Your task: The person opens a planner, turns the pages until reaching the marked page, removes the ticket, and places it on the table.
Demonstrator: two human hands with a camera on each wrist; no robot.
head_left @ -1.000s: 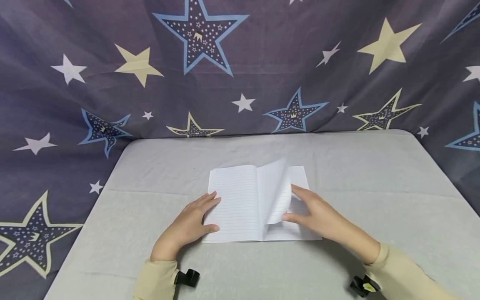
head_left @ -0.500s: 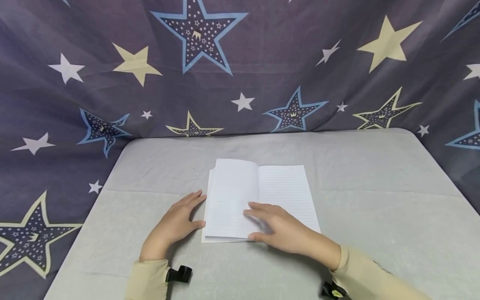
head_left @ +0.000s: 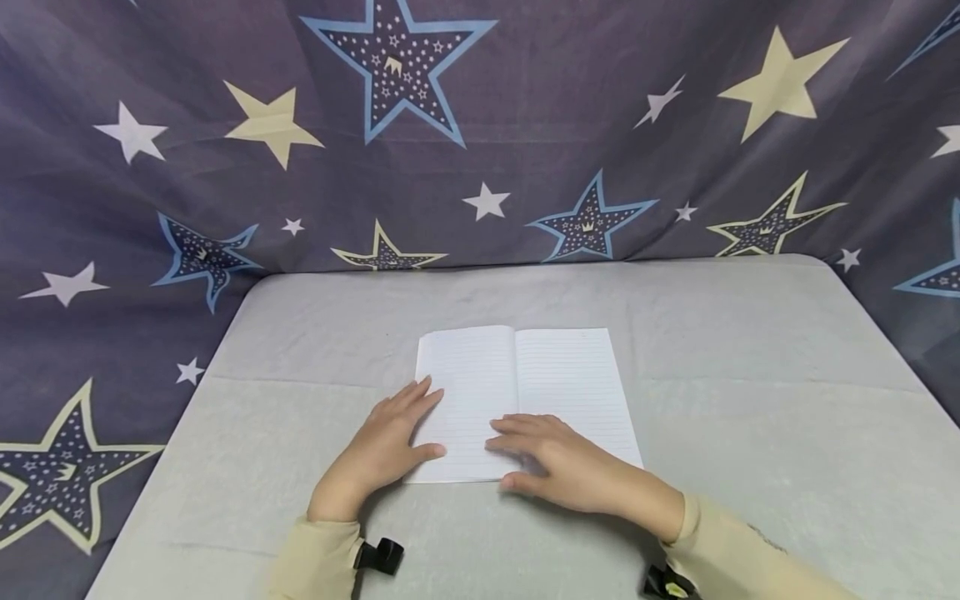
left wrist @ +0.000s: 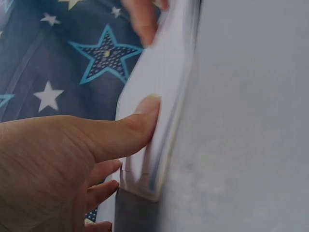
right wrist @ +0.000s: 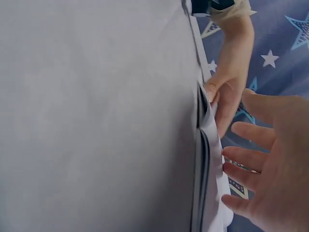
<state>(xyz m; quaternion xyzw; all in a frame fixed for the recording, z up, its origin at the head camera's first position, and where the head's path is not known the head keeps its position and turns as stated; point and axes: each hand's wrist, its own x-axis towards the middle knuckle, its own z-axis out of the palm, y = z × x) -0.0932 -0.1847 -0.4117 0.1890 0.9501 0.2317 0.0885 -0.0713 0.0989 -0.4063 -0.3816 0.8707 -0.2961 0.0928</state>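
Note:
An exercise book (head_left: 573, 375) with ruled white pages lies spread out on the grey cloth. My left hand (head_left: 386, 446) rests on its left edge, thumb and fingertips on the page. In the left wrist view, the left thumb (left wrist: 140, 121) lies straight across the page near the corner. Over the lower middle of the book, by the fold, is my right hand (head_left: 558, 462) with fingers extended. The right wrist view shows that hand (right wrist: 270, 159) with its fingers spread and nothing between them; some fingertips seem to meet the page.
A grey cloth-covered table (head_left: 750, 417) carries the book. Behind it hangs a dark curtain (head_left: 540, 108) printed with stars. Black wrist straps (head_left: 380, 556) sit by both beige sleeves (head_left: 750, 546).
A page held by my right hand has swung from right to left and now lies flat. The right hand moved left with it; the left hand drew off the edge, then came back onto the page.

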